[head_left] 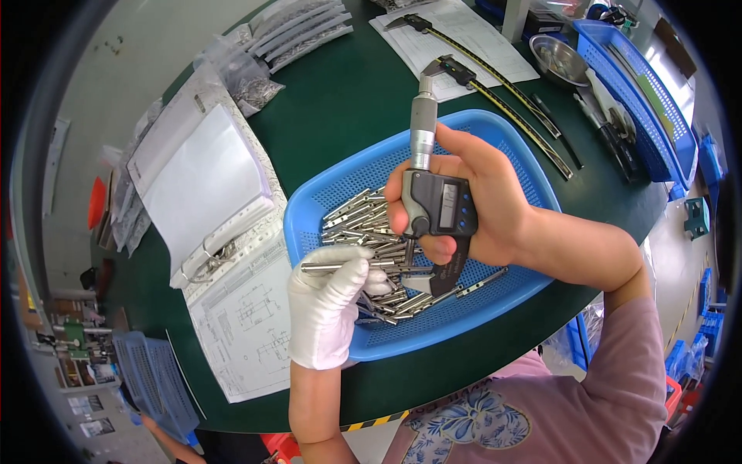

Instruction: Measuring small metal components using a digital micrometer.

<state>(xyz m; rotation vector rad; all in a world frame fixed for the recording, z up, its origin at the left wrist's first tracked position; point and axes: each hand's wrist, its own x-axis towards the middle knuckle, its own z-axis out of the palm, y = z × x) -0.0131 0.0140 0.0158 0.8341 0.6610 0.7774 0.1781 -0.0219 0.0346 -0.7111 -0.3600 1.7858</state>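
Note:
My left hand (328, 309), in a white glove, pinches a slim metal pin (323, 267) between thumb and fingers, held sideways. Bare, my right hand (487, 193) is wrapped round a digital micrometer (440, 203) with a grey barrel pointing away from me and its frame toward me. The micrometer's jaw opening is close to the right end of the pin; whether they touch I cannot tell. Both hands are over a blue perforated basket (495, 127) that holds many loose metal pins (359, 216), partly hidden by my hands.
Left of the basket lies an open ring binder (205, 182) above a technical drawing (251, 325). Beyond are bagged parts (297, 31) and two calipers (464, 73), one partly on paper. At right stand a metal bowl (558, 60) and another blue basket (634, 100). A person's arm (166, 441) shows lower left.

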